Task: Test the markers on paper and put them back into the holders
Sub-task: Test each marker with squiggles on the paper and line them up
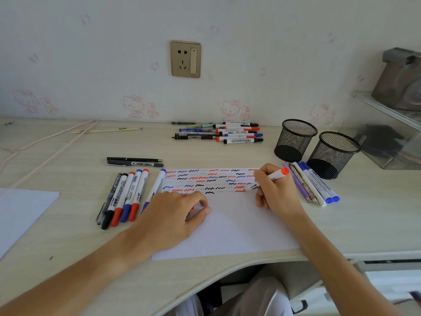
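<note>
Red marker [268,179] sits pinched in our right hand [276,192], tip on the paper [227,229]. Our left hand [173,215] curls loosely, pinching a red cap [192,208].

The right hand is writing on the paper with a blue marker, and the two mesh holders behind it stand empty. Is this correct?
Not quite. In the head view the marker held by the right hand has a red end and draws red lines on the paper; it is not blue. The rest holds: the two mesh holders stand empty.
</note>
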